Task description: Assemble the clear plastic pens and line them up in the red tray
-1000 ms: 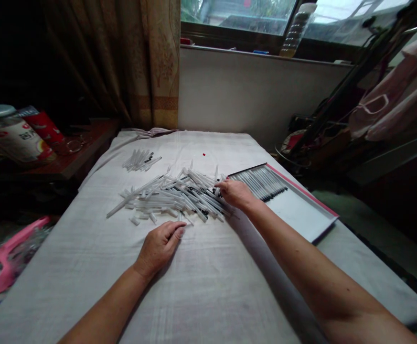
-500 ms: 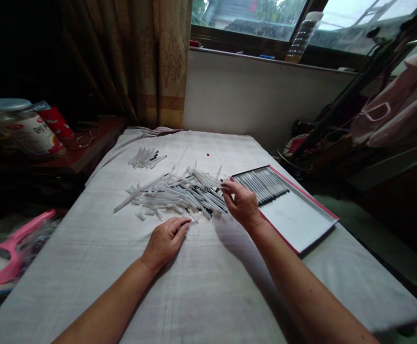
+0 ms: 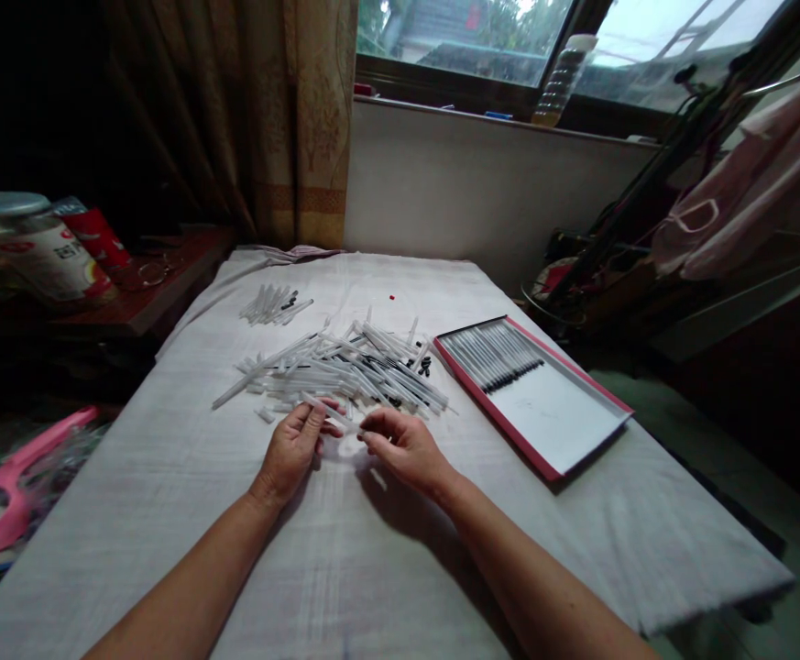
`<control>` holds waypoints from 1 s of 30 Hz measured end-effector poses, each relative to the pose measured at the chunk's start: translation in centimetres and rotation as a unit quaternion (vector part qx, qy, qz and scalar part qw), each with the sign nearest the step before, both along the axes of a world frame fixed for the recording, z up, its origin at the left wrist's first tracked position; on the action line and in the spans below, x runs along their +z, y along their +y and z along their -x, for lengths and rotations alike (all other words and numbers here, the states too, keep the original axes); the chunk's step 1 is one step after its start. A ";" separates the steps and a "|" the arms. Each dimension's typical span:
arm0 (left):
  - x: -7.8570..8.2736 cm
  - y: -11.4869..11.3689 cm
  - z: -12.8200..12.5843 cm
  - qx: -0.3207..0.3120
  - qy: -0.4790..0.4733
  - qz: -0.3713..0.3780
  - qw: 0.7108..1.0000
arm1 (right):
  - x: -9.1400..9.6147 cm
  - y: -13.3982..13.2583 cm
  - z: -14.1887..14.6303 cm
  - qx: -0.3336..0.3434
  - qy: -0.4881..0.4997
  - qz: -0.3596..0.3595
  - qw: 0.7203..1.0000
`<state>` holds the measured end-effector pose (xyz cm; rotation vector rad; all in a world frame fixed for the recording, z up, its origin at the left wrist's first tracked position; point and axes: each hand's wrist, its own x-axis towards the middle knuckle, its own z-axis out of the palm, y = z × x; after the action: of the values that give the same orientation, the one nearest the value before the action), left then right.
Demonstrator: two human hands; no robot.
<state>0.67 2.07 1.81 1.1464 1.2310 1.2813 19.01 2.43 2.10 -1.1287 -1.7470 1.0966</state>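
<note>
Slim clear plastic tube (image 3: 334,417) pinched between fingers of left hand (image 3: 291,451) and right hand (image 3: 405,447).

Before me, a desk (image 3: 400,550) under a white cloth. At my right, a red-rimmed tray (image 3: 568,420) with a row of pens (image 3: 496,353) at its far end. Far left on the cloth, a small bundle (image 3: 272,304); beyond it, a red bead (image 3: 391,297). At my left, a jar (image 3: 25,247), red packet (image 3: 97,236) and glasses (image 3: 152,270) on a side table (image 3: 145,307); below, a pink tool (image 3: 18,472). Behind, curtain (image 3: 290,119), window (image 3: 468,37), bottle (image 3: 556,81).
</note>
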 end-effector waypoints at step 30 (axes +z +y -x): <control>-0.4 0.0 -0.3 -0.034 0.002 0.002 0.999 | 5.0 10.2 -1.6 -0.109 -0.461 -0.067 0.878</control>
<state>0.95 2.02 1.42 1.1786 1.1861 1.2261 20.59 12.65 7.05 -1.8814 -2.2498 0.2538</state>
